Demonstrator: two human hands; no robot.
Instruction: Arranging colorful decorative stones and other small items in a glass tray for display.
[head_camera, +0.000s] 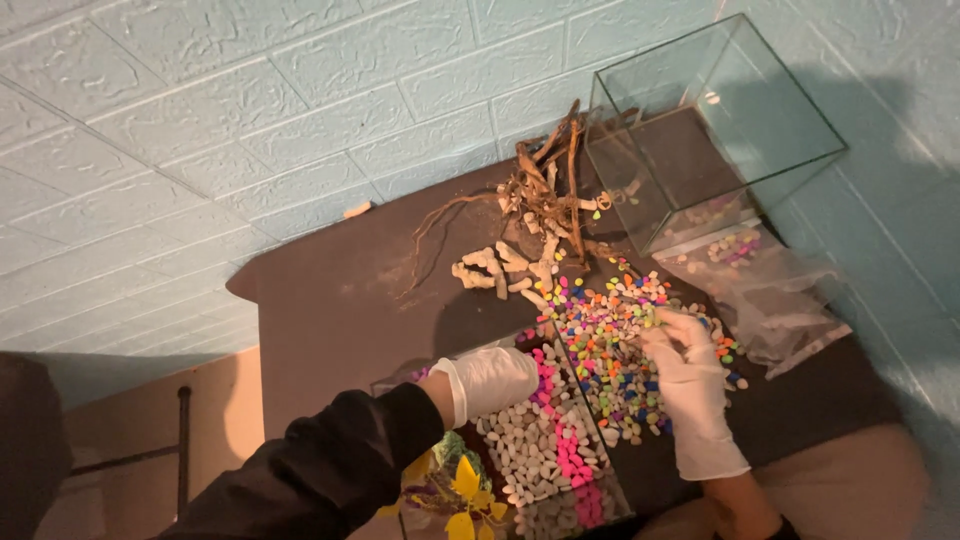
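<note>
The spread of small multicoloured gravel pebbles (610, 350) lies loose on the dark table (340, 300), a rough oblong patch whose long axis runs from near the person toward the far glass tank, tilting slightly right as it goes away. The right hand in a white glove (690, 385) rests on the right edge of this patch, fingers curled down with the fingertips (668, 322) among the pebbles; whether its grip is clamped on any pebble cannot be told.

Just left of the patch sits a clear divided tray (555, 450), its long axis also running away from the person. It holds white pebbles (520, 450) in one compartment and bright pink pebbles (570, 440) in a narrow strip beside them. The left hand in a white glove (495, 380) is bent over the tray's far left corner, fingers folded in; what its grip encloses is hidden.

Beyond the patch lie pale bone-coloured stone pieces (495, 268) and a tangle of brown driftwood roots (545, 190), branches pointing up and away. Right of the roots stands an empty clear glass cube tank (715, 130), and beside it clear plastic bags (770, 290) with a few coloured pebbles. Near the person's left sleeve is a yellow and purple plastic plant (455, 490).
</note>
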